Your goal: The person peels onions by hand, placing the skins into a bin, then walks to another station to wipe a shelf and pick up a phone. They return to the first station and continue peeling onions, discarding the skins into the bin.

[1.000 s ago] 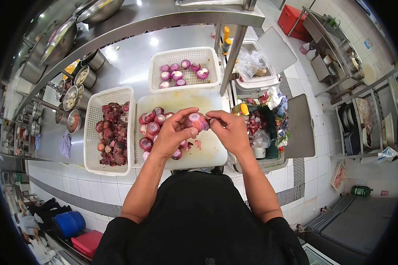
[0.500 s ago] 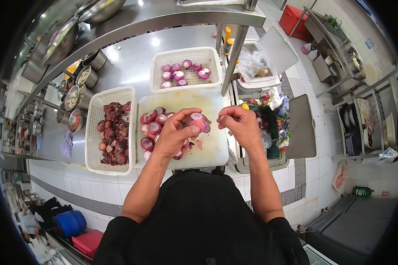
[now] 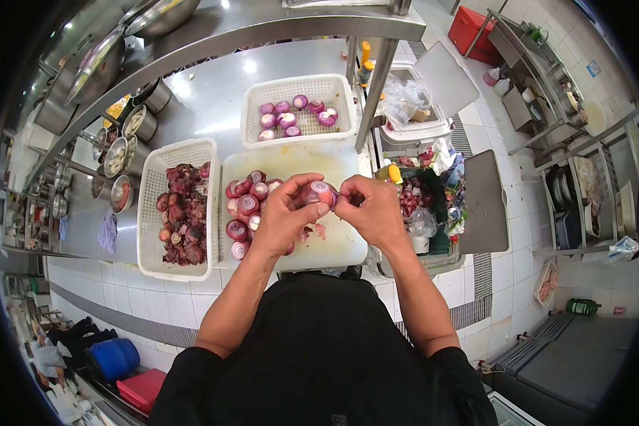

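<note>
Head view, looking down over my own arms. I am holding one red onion point(image 3: 318, 192) in my left hand point(image 3: 280, 213), above the near right part of the white cutting board point(image 3: 298, 160). The onion is off the board, raised between my two hands. My left fingers point(image 3: 318, 209) are clenching around it from the left and from below, with its cut, pale end facing up.

My right hand point(image 3: 373, 209) is meeting the onion from the right. Its thumb and forefinger are pinching together at the onion's right edge, grasping what looks like a thin flap of skin; I cannot tell the exact layer.

A pile of trimmed onions point(image 3: 245, 209) is lying on the left half of the board, just beside my left wrist. A few purple scraps are lying on the board under my hands.

To the left of the board, touching it, a white basket point(image 3: 149, 213) is holding dark, unpeeled onions point(image 3: 181, 213). Beyond the board a second white basket point(image 3: 312, 89) is holding a few peeled onions point(image 3: 291, 117). Both are sitting on the steel table point(image 3: 213, 99). A bin with scraps point(image 3: 419, 199) is standing to the right of the board.
</note>
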A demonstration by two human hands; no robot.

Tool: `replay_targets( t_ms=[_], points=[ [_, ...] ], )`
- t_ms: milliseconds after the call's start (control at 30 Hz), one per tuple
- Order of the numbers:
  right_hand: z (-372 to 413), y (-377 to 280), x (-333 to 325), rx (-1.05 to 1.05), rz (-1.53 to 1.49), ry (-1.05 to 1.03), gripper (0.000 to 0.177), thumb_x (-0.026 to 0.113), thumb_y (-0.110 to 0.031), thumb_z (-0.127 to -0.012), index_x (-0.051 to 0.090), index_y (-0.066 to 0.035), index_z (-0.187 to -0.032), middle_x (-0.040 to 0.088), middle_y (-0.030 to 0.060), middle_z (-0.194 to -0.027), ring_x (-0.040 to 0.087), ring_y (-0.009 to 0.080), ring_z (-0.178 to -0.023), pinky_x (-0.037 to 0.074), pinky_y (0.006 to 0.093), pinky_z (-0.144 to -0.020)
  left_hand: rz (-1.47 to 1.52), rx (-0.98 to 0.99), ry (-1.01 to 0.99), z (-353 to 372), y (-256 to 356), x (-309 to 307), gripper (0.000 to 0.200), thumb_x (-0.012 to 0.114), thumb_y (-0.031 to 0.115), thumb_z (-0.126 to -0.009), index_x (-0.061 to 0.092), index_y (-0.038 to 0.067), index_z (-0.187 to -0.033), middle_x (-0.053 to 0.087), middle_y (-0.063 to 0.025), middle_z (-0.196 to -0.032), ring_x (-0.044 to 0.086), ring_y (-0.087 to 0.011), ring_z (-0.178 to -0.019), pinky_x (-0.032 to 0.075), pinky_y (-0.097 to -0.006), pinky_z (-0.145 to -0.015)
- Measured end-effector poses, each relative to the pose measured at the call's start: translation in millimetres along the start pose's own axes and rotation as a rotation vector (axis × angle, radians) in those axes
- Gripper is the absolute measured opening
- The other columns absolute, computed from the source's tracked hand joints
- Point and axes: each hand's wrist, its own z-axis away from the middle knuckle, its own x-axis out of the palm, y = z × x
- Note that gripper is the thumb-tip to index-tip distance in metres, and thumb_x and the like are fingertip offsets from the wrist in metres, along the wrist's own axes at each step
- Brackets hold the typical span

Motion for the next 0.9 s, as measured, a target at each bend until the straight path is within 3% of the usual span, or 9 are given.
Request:
replay_targets(
  t_ms=[233, 300, 400, 433, 500, 600, 733, 800, 900],
  points=[
    [-4, 8, -1, -0.016, 0.046, 0.007, 0.010, 0.070, -0.006, -0.076, 0.066, 0.002, -0.079, 0.064, 0.0049, -0.064, 0.055, 0.0074, -0.055, 0.045, 0.0245, -0.052, 0.269, -0.076, -0.076, 0, -9, -12, 0.052, 0.073, 0.010, -0.085, 0.053, -0.001, -0.132, 0.065, -0.0070, -0.102, 0.061, -0.0130, -0.078, 0.056, -0.0288, -0.069],
    [-6, 19, -4, 0.144, -0.147, -0.035, 0.009, 0.070, -0.006, -0.077, 0.065, 0.002, -0.081, 0.064, 0.0024, -0.065, 0.056, 0.0073, -0.056, 0.044, 0.0231, -0.053, 0.525, -0.131, -0.282, 0, -10, -11, 0.053, 0.068, 0.015, -0.088, 0.050, -0.002, -0.135, 0.064, -0.0103, -0.103, 0.061, -0.0156, -0.074, 0.057, -0.0309, -0.065],
    [-8, 20, -9, 0.219, -0.115, -0.117, 0.011, 0.070, -0.007, -0.078, 0.068, 0.002, -0.085, 0.067, 0.0058, -0.070, 0.063, 0.0088, -0.066, 0.051, 0.0272, -0.060, 0.668, -0.156, -0.333, -6, -15, -10, 0.057, 0.063, 0.023, -0.090, 0.046, -0.004, -0.137, 0.063, -0.0131, -0.109, 0.062, -0.0171, -0.074, 0.058, -0.0323, -0.065],
    [-8, 24, -9, 0.218, -0.113, -0.115, 0.011, 0.070, -0.007, -0.078, 0.068, 0.002, -0.085, 0.067, 0.0058, -0.070, 0.063, 0.0088, -0.066, 0.051, 0.0272, -0.060, 0.667, -0.155, -0.336, -8, -18, -11, 0.057, 0.063, 0.023, -0.090, 0.046, -0.004, -0.137, 0.063, -0.0131, -0.109, 0.062, -0.0171, -0.074, 0.058, -0.0323, -0.065],
    [-7, 27, -5, 0.246, -0.607, -0.128, 0.015, 0.068, -0.004, -0.083, 0.067, 0.002, -0.097, 0.069, 0.0061, -0.080, 0.064, 0.0095, -0.072, 0.052, 0.0247, -0.066, 0.663, -0.118, -0.348, -12, -24, -11, 0.062, 0.063, 0.029, -0.089, 0.045, -0.005, -0.138, 0.062, -0.0144, -0.112, 0.063, -0.0176, -0.076, 0.058, -0.0326, -0.066],
    [-3, 8, -6, 0.306, -0.748, -0.130, 0.016, 0.066, 0.000, -0.086, 0.066, 0.003, -0.102, 0.069, 0.0056, -0.091, 0.064, 0.0096, -0.078, 0.053, 0.0244, -0.070, 0.673, -0.111, -0.304, -15, -23, -7, 0.055, 0.062, 0.024, -0.091, 0.046, -0.004, -0.135, 0.063, -0.0134, -0.111, 0.063, -0.0172, -0.077, 0.057, -0.0308, -0.066],
    [1, 16, 4, 0.269, -0.639, -0.118, 0.019, 0.069, -0.003, -0.087, 0.067, 0.003, -0.105, 0.069, 0.0053, -0.090, 0.064, 0.0100, -0.078, 0.053, 0.0245, -0.070, 0.507, -0.091, -0.094, -19, -28, 4, 0.047, 0.062, 0.018, -0.092, 0.048, -0.002, -0.132, 0.063, -0.0123, -0.107, 0.063, -0.0169, -0.077, 0.055, -0.0284, -0.066],
    [-1, 15, 2, 0.266, -0.441, -0.101, 0.017, 0.068, -0.001, -0.087, 0.067, 0.004, -0.103, 0.070, 0.0057, -0.088, 0.064, 0.0093, -0.077, 0.052, 0.0231, -0.068, 0.007, -0.034, -0.007, -18, -23, 9, 0.042, 0.063, 0.013, -0.092, 0.048, 0.001, -0.130, 0.063, -0.0114, -0.104, 0.063, -0.0165, -0.076, 0.054, -0.0271, -0.066],
    [-6, 18, -12, 0.316, -0.478, -0.045, 0.015, 0.068, -0.002, -0.086, 0.068, 0.003, -0.100, 0.069, 0.0049, -0.082, 0.063, 0.0084, -0.074, 0.051, 0.0229, -0.066, 0.341, -0.098, -0.054, -15, -17, 7, 0.045, 0.066, 0.012, -0.090, 0.048, 0.002, -0.130, 0.062, -0.0120, -0.101, 0.063, -0.0174, -0.074, 0.053, -0.0274, -0.064]
  ],
)
